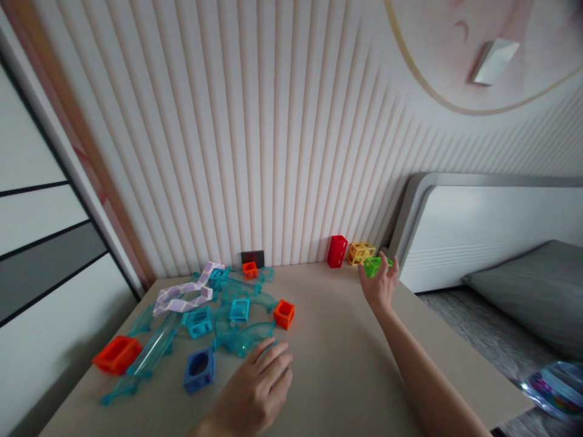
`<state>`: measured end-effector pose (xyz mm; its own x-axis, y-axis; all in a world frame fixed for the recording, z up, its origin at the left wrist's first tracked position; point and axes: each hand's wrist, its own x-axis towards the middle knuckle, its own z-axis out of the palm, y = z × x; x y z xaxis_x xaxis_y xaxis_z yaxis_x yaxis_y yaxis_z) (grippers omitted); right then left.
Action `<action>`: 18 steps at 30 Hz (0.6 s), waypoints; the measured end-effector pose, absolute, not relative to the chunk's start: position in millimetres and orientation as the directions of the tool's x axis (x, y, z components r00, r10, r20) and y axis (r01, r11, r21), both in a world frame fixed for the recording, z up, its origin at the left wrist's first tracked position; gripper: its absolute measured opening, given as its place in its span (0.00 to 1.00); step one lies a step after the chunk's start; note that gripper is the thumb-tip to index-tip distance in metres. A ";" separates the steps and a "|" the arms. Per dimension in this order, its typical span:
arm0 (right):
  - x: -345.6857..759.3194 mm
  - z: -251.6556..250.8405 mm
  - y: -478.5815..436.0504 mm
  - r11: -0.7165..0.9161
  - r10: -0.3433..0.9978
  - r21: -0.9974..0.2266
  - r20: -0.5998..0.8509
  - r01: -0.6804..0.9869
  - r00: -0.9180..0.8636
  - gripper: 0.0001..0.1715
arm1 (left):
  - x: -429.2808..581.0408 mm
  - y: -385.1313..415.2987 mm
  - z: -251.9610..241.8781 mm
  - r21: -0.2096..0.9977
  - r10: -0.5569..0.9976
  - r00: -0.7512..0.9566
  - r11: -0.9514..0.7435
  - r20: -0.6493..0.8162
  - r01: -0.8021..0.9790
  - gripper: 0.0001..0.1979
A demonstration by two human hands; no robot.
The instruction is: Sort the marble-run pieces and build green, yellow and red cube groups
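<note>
At the right rear of the table, my right hand pinches a green open-frame block. Just behind it are yellow open-frame blocks, with a red block standing to their left. My left hand is low in the middle, palm down, its fingers loosely stretched and holding nothing. Beyond its fingertips lie clear teal track pieces, and an orange block sits a little farther back. To its left stands a blue block with a round hole.
A white zigzag track piece lies over teal pieces and cubes at the left. A larger orange block is near the left edge. The ribbed wall closes off the back; a bed headboard stands at the right.
</note>
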<state>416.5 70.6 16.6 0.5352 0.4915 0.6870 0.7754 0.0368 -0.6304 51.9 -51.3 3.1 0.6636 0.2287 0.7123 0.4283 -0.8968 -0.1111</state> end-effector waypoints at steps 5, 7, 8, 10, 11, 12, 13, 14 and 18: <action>463.6 -11.1 65.0 -0.169 0.545 -0.677 0.540 0.716 0.641 0.58 | 56.4 -52.2 -6.5 -0.005 0.276 0.649 -0.918 0.709 0.396 0.10; 472.3 -17.8 70.3 -0.225 0.574 -0.705 0.462 0.672 0.676 0.61 | 57.9 -50.6 -10.9 0.029 0.309 0.663 -0.917 0.682 0.398 0.10; 475.3 -20.0 73.9 -0.238 0.579 -0.721 0.433 0.651 0.691 0.63 | 59.1 -49.9 -13.5 0.041 0.320 0.667 -0.916 0.673 0.399 0.09; 478.8 -22.7 80.6 -0.251 0.583 -0.747 0.391 0.616 0.712 0.65 | 62.5 -49.1 -18.8 0.055 0.327 0.667 -0.917 0.669 0.394 0.08; 479.6 -23.5 83.1 -0.252 0.584 -0.757 0.377 0.602 0.719 0.65 | 64.4 -49.2 -21.0 0.058 0.323 0.670 -0.921 0.669 0.386 0.08; 479.8 -24.1 84.7 -0.250 0.584 -0.766 0.369 0.593 0.723 0.64 | 66.1 -49.4 -22.6 0.060 0.318 0.670 -0.924 0.671 0.378 0.08; 479.5 -24.3 85.5 -0.245 0.585 -0.772 0.364 0.586 0.725 0.63 | 67.5 -49.8 -23.4 0.065 0.315 0.671 -0.927 0.671 0.370 0.08; 478.7 -24.2 85.6 -0.237 0.586 -0.777 0.364 0.583 0.724 0.62 | 68.4 -50.2 -23.1 0.075 0.317 0.677 -0.929 0.665 0.362 0.08; 465.6 -18.9 81.7 -0.168 0.559 -0.791 0.415 0.589 0.718 0.59 | 64.3 -50.7 -13.3 0.151 0.282 0.726 -0.959 0.627 0.241 0.07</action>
<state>465.6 81.7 -18.9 0.7176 0.5590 0.4155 0.5885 -0.1676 -0.7909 64.3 -50.7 -13.3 0.7264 0.2819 0.6268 0.2413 -0.9585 0.1515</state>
